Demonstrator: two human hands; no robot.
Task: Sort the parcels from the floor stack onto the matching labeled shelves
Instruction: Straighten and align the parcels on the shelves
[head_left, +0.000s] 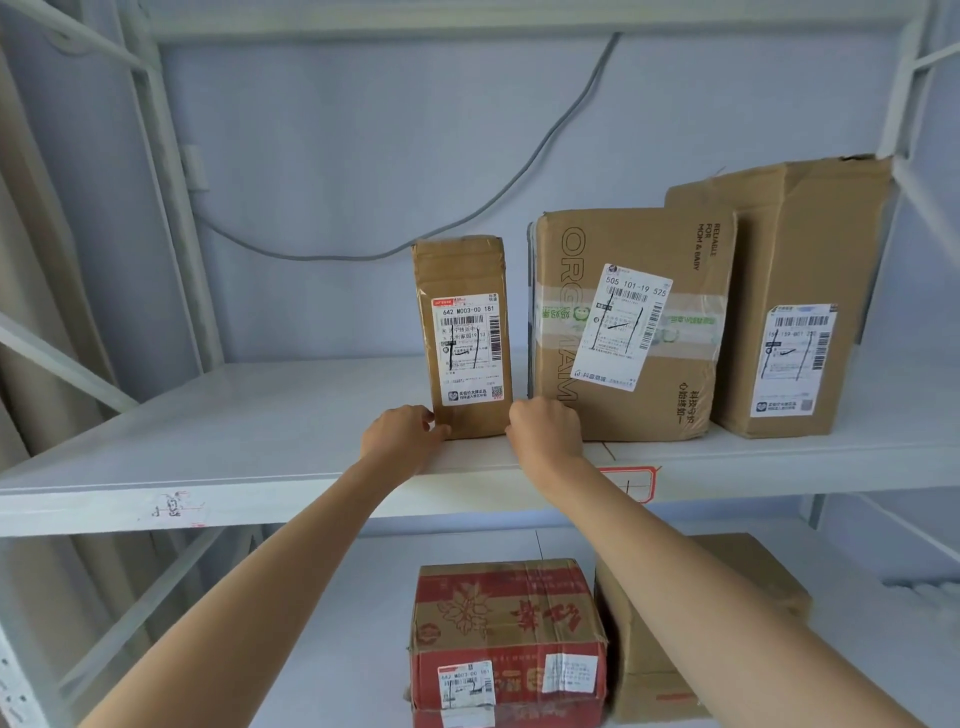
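Narrow parcel (464, 338): upright near upper shelf (270, 410) front edge, just left of large carton (623, 327).
Left hand (399, 434): grasps parcel's lower left corner.
Right hand (545, 427): grip at lower right corner; closure cannot tell.
Open room: bare shelf leftward.

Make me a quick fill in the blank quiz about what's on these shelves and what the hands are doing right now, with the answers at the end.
1. The narrow upright parcel held at its base by the left hand and right hand stands on the ____ of the two shelves.
2. Counting that one, the upper shelf holds ____ cardboard parcels.
3. The printed box on the lower shelf is mainly ____ in colour.
4. The tilted shipping label sits on the ____ parcel of the upper row.

Answers: upper; three; red; middle
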